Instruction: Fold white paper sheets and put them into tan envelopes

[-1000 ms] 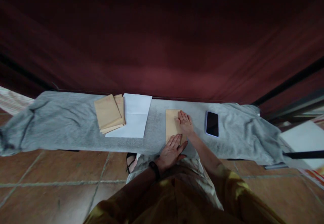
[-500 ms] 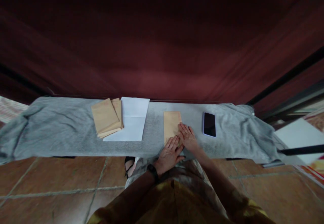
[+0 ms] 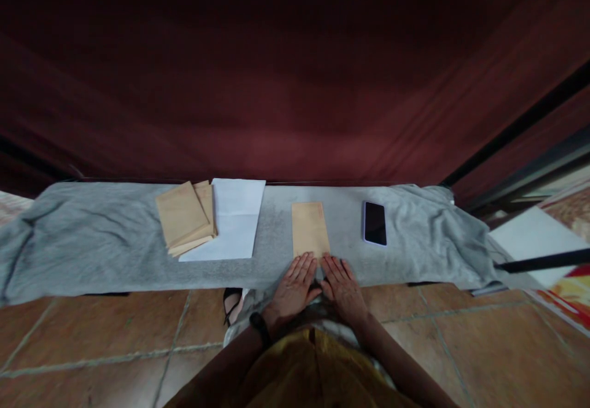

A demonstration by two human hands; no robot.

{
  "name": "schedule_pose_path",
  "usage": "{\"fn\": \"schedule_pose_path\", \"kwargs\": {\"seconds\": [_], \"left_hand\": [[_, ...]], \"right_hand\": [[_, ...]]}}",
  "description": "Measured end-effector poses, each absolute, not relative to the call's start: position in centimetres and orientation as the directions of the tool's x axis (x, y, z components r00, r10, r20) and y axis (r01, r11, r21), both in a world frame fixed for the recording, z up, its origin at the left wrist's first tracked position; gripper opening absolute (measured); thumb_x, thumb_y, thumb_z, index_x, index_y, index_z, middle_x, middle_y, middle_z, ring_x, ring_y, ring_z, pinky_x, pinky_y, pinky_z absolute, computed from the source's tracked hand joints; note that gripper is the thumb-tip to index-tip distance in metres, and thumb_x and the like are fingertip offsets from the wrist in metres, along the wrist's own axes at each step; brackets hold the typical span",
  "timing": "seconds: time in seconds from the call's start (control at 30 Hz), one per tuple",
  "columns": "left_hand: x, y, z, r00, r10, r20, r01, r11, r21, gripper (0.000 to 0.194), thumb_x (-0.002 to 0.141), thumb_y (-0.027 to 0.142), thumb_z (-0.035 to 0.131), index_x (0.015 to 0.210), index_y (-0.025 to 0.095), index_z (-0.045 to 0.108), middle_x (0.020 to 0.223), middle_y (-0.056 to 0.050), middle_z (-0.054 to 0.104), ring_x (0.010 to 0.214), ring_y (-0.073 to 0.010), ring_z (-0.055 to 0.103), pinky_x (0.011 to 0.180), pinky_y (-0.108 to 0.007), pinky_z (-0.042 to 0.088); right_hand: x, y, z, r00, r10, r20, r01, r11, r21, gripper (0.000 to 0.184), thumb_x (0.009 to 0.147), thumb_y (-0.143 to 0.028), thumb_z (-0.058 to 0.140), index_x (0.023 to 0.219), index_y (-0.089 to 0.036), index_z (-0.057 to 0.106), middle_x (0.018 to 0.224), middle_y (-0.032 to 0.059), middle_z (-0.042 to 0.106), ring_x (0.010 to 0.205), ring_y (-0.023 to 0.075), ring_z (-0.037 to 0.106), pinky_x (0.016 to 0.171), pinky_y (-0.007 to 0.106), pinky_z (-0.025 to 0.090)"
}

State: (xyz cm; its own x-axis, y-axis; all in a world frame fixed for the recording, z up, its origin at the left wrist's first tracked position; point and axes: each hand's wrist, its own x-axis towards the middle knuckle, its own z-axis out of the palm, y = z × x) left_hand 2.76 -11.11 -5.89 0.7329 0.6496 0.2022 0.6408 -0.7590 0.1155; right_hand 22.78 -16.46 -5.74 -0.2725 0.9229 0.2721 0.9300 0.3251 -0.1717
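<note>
Landmark: brown envelope (image 3: 308, 230), flat on the grey cloth (image 3: 120, 254). Left hand (image 3: 292, 288) and right hand (image 3: 342, 288) at its near end, palms down, fingers straight and close-set, neither grasping anything; whether the thumbs touch, cannot tell. Left fingertips overlie the near edge; right fingertips at the near right corner, some of them past it. Envelope extends straight ahead of both hands, long axis running away from the wearer, slightly skewed; neither hand clearly nearer, though the left covers more of that edge. Right of the envelope, well apart: phone (image 3: 375, 223), dark screen up. Left of it: white sheet (image 3: 237, 220), partly under a fanned brown stack (image 3: 184, 214) farther left. Beyond the envelope: dark red surface (image 3: 295, 119).
</note>
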Motion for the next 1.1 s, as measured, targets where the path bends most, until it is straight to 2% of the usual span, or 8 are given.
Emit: {"fn": "schedule_pose_path", "kwargs": {"seconds": [0.17,0.33,0.5,0.67,0.87,1.0,1.07,1.1], "left_hand": [[1.2,-11.4,-5.8,0.677,0.705,0.210,0.695,-0.707,0.134,0.067,0.103,0.052,0.042,0.155,0.009,0.038,0.162,-0.019,0.039,0.152,-0.0280,0.036,0.121,-0.044,0.035],[1.1,-11.0,-4.8,0.656,0.731,0.189,0.722,-0.681,0.126,0.047,0.104,0.027,0.041,0.147,0.011,0.050,0.151,-0.017,0.055,0.144,-0.0251,0.047,0.116,-0.042,0.042],[2.0,-10.0,-3.3,0.681,0.722,0.127,0.720,-0.691,0.065,0.046,0.095,0.009,0.046,0.140,0.013,0.056,0.145,-0.016,0.060,0.138,-0.0266,0.053,0.111,-0.042,0.046],[2.9,-9.2,-2.0,0.709,0.703,0.059,0.704,-0.710,0.010,0.054,0.090,0.002,0.047,0.142,0.013,0.053,0.146,-0.018,0.058,0.131,-0.0273,0.057,0.104,-0.041,0.050],[4.3,-9.0,-1.5,0.673,0.735,0.084,0.739,-0.673,-0.032,0.039,0.099,0.017,0.049,0.136,0.010,0.057,0.138,-0.020,0.062,0.123,-0.0300,0.061,0.097,-0.043,0.053],[5.4,-8.8,-1.0,0.629,0.773,0.081,0.772,-0.633,0.052,0.041,0.098,0.012,0.047,0.137,0.011,0.056,0.132,-0.020,0.065,0.119,-0.0285,0.063,0.095,-0.041,0.054],[5.7,-8.5,-0.4,0.578,0.811,0.084,0.792,-0.583,0.179,0.041,0.097,0.009,0.044,0.135,0.012,0.058,0.127,-0.018,0.068,0.112,-0.0270,0.067,0.089,-0.038,0.056],[5.9,-8.3,0.1,0.540,0.836,0.095,0.792,-0.543,0.279,0.039,0.097,0.010,0.044,0.133,0.014,0.060,0.124,-0.018,0.070,0.108,-0.0262,0.069,0.087,-0.036,0.056]], "right_hand": [[23.4,-17.2,-6.0,-0.241,0.928,0.285,0.938,0.299,-0.178,0.059,0.107,-0.028,0.042,0.162,-0.016,0.027,0.160,0.0106,0.045,0.148,0.0243,0.040,0.126,0.049,0.027],[23.3,-17.3,-6.4,-0.155,0.939,0.308,0.951,0.226,-0.210,0.059,0.106,-0.030,0.041,0.162,-0.015,0.028,0.159,0.0132,0.045,0.149,0.0276,0.039,0.124,0.053,0.028],[22.8,-17.0,-7.0,-0.052,0.934,0.354,0.945,0.161,-0.286,0.058,0.104,-0.029,0.042,0.159,-0.013,0.033,0.163,0.0164,0.037,0.151,0.0305,0.034,0.122,0.056,0.030],[22.9,-16.0,-7.7,0.030,0.938,0.345,0.890,0.132,-0.437,0.052,0.101,-0.029,0.046,0.152,-0.018,0.046,0.164,0.0144,0.037,0.151,0.0329,0.033,0.120,0.060,0.033],[22.9,-14.5,-7.8,0.160,0.934,0.318,0.682,0.128,-0.720,0.044,0.099,-0.036,0.048,0.138,-0.018,0.060,0.152,0.0159,0.052,0.143,0.0308,0.046,0.117,0.056,0.042],[22.4,-14.0,-6.4,0.207,0.937,0.282,0.556,0.125,-0.822,0.044,0.102,-0.041,0.045,0.140,-0.022,0.059,0.146,0.0128,0.059,0.136,0.0258,0.055,0.113,0.049,0.048],[22.2,-13.8,-5.3,0.176,0.945,0.276,0.546,0.140,-0.826,0.046,0.104,-0.041,0.043,0.145,-0.024,0.055,0.145,0.0116,0.061,0.135,0.0243,0.057,0.111,0.046,0.050],[22.0,-13.8,-4.8,0.159,0.948,0.277,0.554,0.147,-0.820,0.048,0.105,-0.040,0.042,0.149,-0.024,0.052,0.145,0.0111,0.061,0.134,0.0239,0.057,0.111,0.045,0.051]]}}
